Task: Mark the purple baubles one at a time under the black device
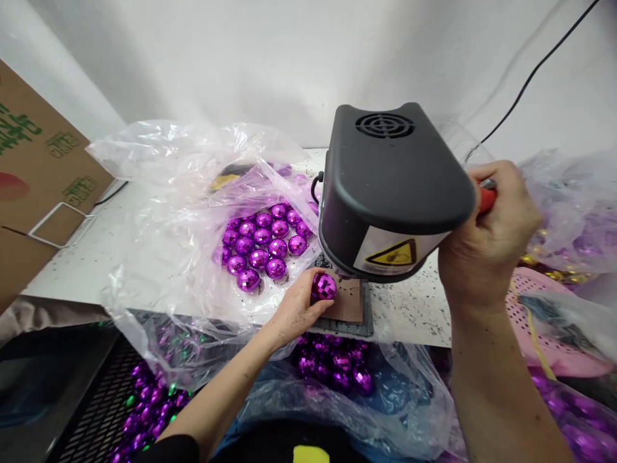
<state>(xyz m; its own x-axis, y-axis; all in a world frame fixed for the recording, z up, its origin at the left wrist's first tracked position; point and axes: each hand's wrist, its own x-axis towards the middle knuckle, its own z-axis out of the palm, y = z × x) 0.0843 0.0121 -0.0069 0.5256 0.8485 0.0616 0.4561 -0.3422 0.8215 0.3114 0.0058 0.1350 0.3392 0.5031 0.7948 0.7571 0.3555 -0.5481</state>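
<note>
A black bench machine [390, 186] with a yellow warning label stands on the white table [96, 257]. My left hand [294, 308] is closed on one purple mirror ball [324, 287], holding it on the machine's base plate [354, 315] under the head. My right hand [486, 238] is wrapped round the red handle [486, 196] at the machine's right side. Several more purple mirror balls [263, 247] lie on clear plastic to the left of the machine.
A cardboard box [33, 173] stands at the left. A bag of purple balls [337, 370] hangs below the table's front edge, with more in a bag at lower left [149, 405]. A pink basket [544, 321] and plastic bags sit at the right. A black cable [525, 83] runs up the wall.
</note>
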